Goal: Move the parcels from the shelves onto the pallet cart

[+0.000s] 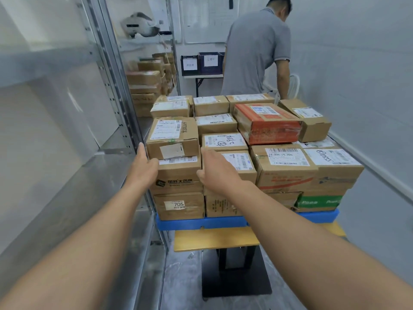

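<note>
Many brown cardboard parcels are stacked on a blue pallet (223, 222), which rests on a yellow cart platform (212, 240). At the stack's near left corner sits a parcel with a dark printed logo (178, 176), and a labelled parcel (173, 137) lies on top of it. My left hand (143, 163) presses flat against the left side of these two. My right hand (215, 170) is on the logo parcel's right side, thumb down in the gap to the neighbouring parcel (241, 164). More parcels (145, 86) remain on the far shelves at the left.
A metal shelf rack (116, 97) runs along the left, its near shelf (67, 198) bare. Another person (257, 52) stands bent over the far end of the cart. Dark crates (201, 63) sit on a table at the back. A white wall (368, 86) closes the right side.
</note>
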Demonstrator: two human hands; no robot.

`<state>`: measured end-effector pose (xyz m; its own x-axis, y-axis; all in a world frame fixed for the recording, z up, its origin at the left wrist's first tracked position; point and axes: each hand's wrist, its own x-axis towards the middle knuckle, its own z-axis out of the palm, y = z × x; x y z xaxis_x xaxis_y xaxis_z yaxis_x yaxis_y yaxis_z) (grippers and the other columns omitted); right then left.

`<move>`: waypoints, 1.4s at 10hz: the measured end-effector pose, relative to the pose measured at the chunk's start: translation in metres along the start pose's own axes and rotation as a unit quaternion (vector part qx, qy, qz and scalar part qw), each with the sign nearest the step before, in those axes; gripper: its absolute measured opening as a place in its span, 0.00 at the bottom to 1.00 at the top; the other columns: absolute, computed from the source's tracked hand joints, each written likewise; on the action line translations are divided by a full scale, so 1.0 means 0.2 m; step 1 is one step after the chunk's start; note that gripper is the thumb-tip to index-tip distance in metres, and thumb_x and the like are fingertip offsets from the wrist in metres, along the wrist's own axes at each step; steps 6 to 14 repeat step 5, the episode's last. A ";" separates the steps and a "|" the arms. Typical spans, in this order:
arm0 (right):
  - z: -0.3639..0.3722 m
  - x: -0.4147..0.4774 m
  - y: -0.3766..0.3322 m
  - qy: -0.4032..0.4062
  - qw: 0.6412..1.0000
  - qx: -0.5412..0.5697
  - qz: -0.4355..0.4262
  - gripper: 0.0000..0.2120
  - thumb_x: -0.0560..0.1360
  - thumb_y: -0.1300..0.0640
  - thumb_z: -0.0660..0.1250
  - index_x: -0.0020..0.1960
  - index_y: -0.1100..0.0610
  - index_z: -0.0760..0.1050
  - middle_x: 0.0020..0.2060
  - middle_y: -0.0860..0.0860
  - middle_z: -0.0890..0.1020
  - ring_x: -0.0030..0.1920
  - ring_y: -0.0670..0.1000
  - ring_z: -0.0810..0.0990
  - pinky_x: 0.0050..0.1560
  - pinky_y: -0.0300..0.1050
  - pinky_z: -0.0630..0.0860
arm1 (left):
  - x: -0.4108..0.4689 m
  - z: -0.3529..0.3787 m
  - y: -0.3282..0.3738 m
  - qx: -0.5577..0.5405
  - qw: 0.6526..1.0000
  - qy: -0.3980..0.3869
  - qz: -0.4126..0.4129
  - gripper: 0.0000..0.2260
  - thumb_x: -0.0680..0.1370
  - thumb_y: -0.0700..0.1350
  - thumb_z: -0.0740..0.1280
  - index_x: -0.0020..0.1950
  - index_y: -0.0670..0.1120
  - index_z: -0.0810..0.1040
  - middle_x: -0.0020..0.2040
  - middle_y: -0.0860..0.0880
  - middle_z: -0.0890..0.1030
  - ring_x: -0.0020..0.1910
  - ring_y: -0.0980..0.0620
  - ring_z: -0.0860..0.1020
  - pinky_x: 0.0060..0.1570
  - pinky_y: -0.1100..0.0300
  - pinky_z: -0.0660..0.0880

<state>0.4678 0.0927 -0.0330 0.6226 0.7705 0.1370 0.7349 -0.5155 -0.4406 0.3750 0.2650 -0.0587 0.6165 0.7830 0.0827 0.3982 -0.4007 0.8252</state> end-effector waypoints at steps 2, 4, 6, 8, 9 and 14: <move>0.03 0.13 -0.04 -0.007 0.999 0.030 0.016 0.30 0.78 0.61 0.60 0.76 0.60 0.52 0.68 0.55 0.66 0.68 0.56 0.66 0.63 0.50 0.69 | 0.03 -0.01 0.00 0.002 0.999 -0.031 0.035 0.22 0.78 0.40 0.57 0.70 0.55 0.63 0.61 0.53 0.74 0.57 0.50 0.72 0.57 0.51 0.72; 0.02 0.12 -0.02 0.014 1.000 0.002 0.007 0.29 0.77 0.60 0.61 0.75 0.59 0.55 0.68 0.54 0.67 0.67 0.56 0.67 0.62 0.51 0.70 | -0.02 -0.02 0.01 0.033 0.998 0.004 0.054 0.24 0.78 0.44 0.60 0.73 0.49 0.60 0.71 0.48 0.68 0.68 0.47 0.67 0.65 0.47 0.68; -0.04 0.05 0.01 0.053 0.998 -0.037 -0.024 0.23 0.78 0.58 0.60 0.72 0.58 0.62 0.66 0.54 0.68 0.67 0.56 0.67 0.60 0.51 0.71 | -0.11 -0.01 0.09 0.096 0.987 0.073 0.107 0.27 0.78 0.42 0.61 0.76 0.45 0.56 0.75 0.46 0.60 0.74 0.47 0.58 0.71 0.50 0.58; -0.04 0.05 0.01 0.053 0.998 -0.037 -0.024 0.23 0.78 0.58 0.60 0.72 0.58 0.62 0.66 0.54 0.68 0.67 0.56 0.67 0.60 0.51 0.71 | -0.11 -0.01 0.09 0.096 0.987 0.073 0.107 0.27 0.78 0.42 0.61 0.76 0.45 0.56 0.75 0.46 0.60 0.74 0.47 0.58 0.71 0.50 0.58; -0.04 0.05 0.01 0.053 0.998 -0.037 -0.024 0.23 0.78 0.58 0.60 0.72 0.58 0.62 0.66 0.54 0.68 0.67 0.56 0.67 0.60 0.51 0.71 | -0.11 -0.01 0.09 0.096 0.987 0.073 0.107 0.27 0.78 0.42 0.61 0.76 0.45 0.56 0.75 0.46 0.60 0.74 0.47 0.58 0.71 0.50 0.58; -0.04 0.05 0.01 0.053 0.998 -0.037 -0.024 0.23 0.78 0.58 0.60 0.72 0.58 0.62 0.66 0.54 0.68 0.67 0.56 0.67 0.60 0.51 0.71 | -0.11 -0.01 0.09 0.096 0.987 0.073 0.107 0.27 0.78 0.42 0.61 0.76 0.45 0.56 0.75 0.46 0.60 0.74 0.47 0.58 0.71 0.50 0.58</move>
